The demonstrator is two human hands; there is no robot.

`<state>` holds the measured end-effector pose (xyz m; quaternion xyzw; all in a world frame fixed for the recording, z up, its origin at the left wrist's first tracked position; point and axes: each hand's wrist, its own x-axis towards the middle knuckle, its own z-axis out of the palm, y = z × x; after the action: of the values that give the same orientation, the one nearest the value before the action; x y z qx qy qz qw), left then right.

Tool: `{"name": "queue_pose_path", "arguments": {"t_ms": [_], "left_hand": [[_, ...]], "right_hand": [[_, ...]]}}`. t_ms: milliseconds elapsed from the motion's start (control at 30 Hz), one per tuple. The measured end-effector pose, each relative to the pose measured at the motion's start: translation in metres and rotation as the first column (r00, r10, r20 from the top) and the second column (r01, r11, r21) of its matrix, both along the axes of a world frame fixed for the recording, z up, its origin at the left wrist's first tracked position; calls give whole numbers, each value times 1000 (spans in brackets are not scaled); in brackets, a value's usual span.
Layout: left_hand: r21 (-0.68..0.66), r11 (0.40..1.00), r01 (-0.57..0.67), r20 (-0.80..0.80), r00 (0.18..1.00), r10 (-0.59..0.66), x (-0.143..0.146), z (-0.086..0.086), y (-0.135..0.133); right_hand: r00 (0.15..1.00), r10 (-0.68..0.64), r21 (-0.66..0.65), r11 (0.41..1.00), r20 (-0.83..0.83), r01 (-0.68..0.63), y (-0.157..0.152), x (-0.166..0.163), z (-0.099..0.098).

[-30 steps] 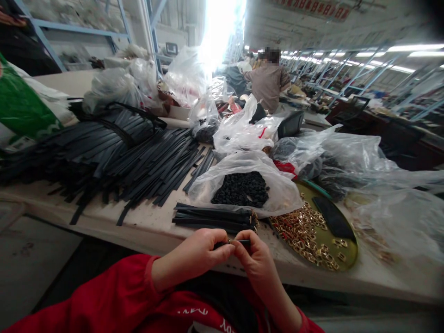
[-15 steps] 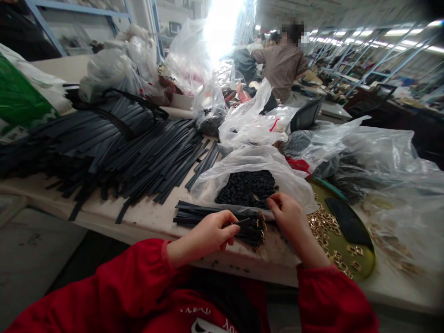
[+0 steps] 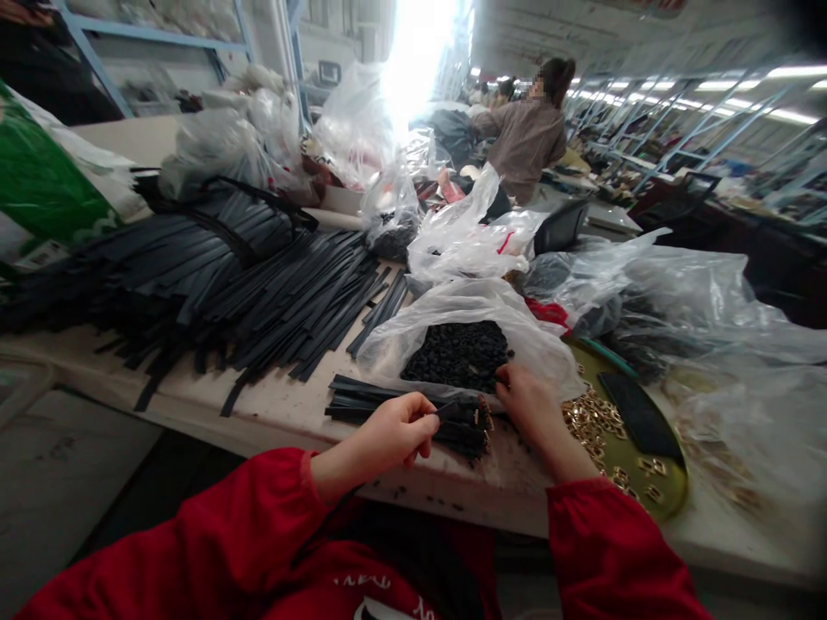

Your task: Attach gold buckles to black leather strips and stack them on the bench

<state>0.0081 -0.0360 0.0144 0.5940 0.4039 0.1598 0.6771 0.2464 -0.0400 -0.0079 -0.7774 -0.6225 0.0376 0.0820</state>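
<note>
My left hand [image 3: 399,430] pinches a thin black strap [image 3: 447,408], whose tip sticks out past thumb and forefinger. Below and behind it lies a bundle of black straps [image 3: 362,398] with gold buckles at the right end. At the right edge of an open clear plastic bag [image 3: 381,344], my right hand [image 3: 531,403] has its fingertips drawn together. Small black pieces [image 3: 456,355], perhaps strap loops, heap inside the bag beside those fingers. Whatever the right fingertips hold is hidden or too small to make out.
A yellow-green tray [image 3: 672,482] with gold buckles [image 3: 591,422] and a flat black piece [image 3: 639,413] sits at right. Many long black straps [image 3: 290,301] spread across the left of the table. More plastic bags [image 3: 691,284] crowd behind; a person [image 3: 526,142] stands farther back.
The view has shifted slightly. My right hand stays at the bag's edge, with its fingertips closer to the black pieces. My left hand keeps its pinch on the strap.
</note>
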Motion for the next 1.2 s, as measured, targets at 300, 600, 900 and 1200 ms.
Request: {"name": "queue_pose_path", "arguments": {"t_ms": [300,600,900,1200], "left_hand": [[324,941,-93,49,995,81,-1,14,-19],[641,767,35,-172,980,98,-6,4,-29],[466,884,34,-68,998,-2,-2,0,-26],[454,885,100,-95,993,-64,-4,5,-26]], "right_hand": [[124,65,88,976,-990,198,-59,-81,29],[500,165,343,894,-850,288,-74,-101,11],[-13,39,33,948,-999,317,-79,-101,-5],[-67,-10,-29,956,-998,293,-81,-102,-14]]}}
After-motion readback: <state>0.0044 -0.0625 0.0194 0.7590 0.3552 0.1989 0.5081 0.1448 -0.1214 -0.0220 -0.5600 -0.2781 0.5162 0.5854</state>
